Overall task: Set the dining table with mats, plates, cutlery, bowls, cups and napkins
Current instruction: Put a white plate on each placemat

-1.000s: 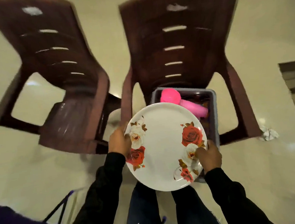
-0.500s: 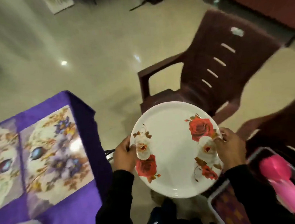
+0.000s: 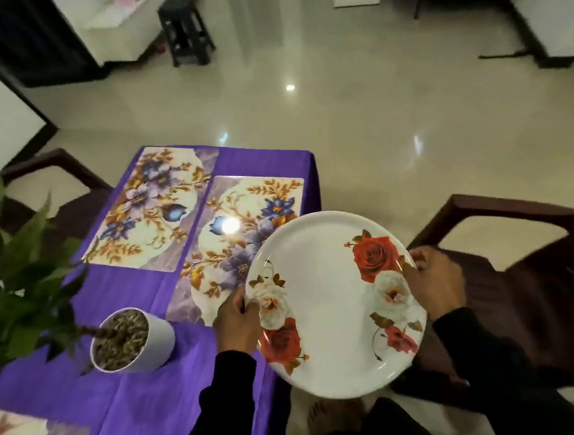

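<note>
Desk with purple cloth now fills the view; a second ago it was the chairs and bin. Two floral mats laid, still bare. Rose plate held off the desk's right edge, overlapping the near mat's corner. Left hand and right hand fingers grasping opposite rims. Next, likely: plate onto mat.

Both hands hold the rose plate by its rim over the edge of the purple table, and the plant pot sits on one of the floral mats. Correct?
Not quite. In the head view the pot stands on the bare purple cloth, beside the near mat, not on a mat. The rest holds: the left hand and right hand hold the plate by its rim over the table edge.
</note>
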